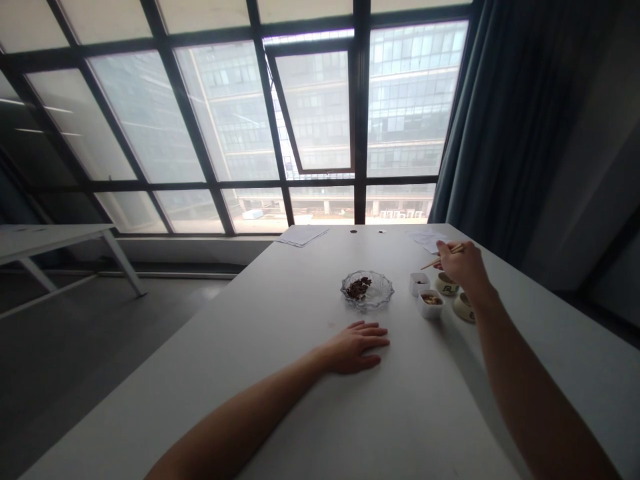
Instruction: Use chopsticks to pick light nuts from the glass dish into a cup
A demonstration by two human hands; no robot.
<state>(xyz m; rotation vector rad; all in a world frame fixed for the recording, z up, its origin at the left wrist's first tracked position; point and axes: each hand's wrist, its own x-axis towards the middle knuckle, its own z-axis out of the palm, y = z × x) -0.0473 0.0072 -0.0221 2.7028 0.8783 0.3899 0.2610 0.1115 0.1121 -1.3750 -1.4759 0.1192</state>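
My left hand [356, 347] lies flat on the white table [280, 373], fingers stretched out, holding nothing, just in front of a clear glass dish [368, 291] with dark brown bits in it. My right hand [463, 265] is closed around a pair of wooden chopsticks [442, 257], whose tips point left above the small containers. Below that hand stand two white square cups [419, 283] [431, 303], the nearer one with brownish pieces inside, and two round cream bowls [447, 285] [465, 307], partly hidden by my wrist.
Sheets of paper lie at the far table edge, one in the middle [303, 235] and one to the right [428, 240]. A second white table [45, 240] stands at the left. Large windows [300, 120] fill the back; a dark curtain [505, 133] hangs at the right.
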